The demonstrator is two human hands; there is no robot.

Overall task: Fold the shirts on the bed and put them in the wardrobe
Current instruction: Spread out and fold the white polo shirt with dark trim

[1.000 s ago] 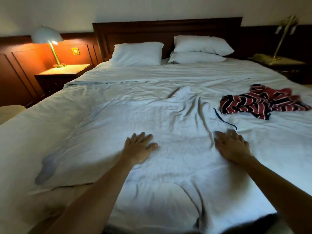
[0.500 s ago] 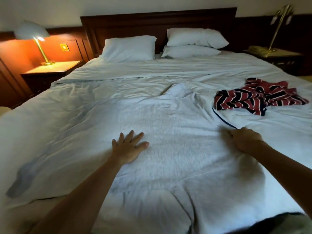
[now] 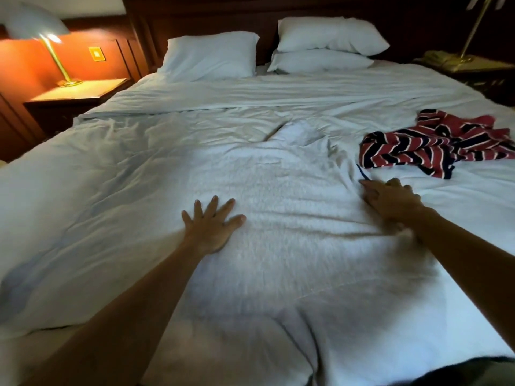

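on the white shirt (image 3: 292, 232), left hand (image 3: 213, 225) flat, fingers spread; right hand (image 3: 390, 200) at its edge, fingers together

The left forearm (image 3: 133, 316) and the right forearm (image 3: 468, 246) are both bare, uncovered as far as the picture shows them. The left hand (image 3: 211, 221) and right hand (image 3: 390, 199) are bare too, with short nails. A dark strip of fabric (image 3: 459, 371) at the bottom right edge may be clothing, but it is too blurred to tell.
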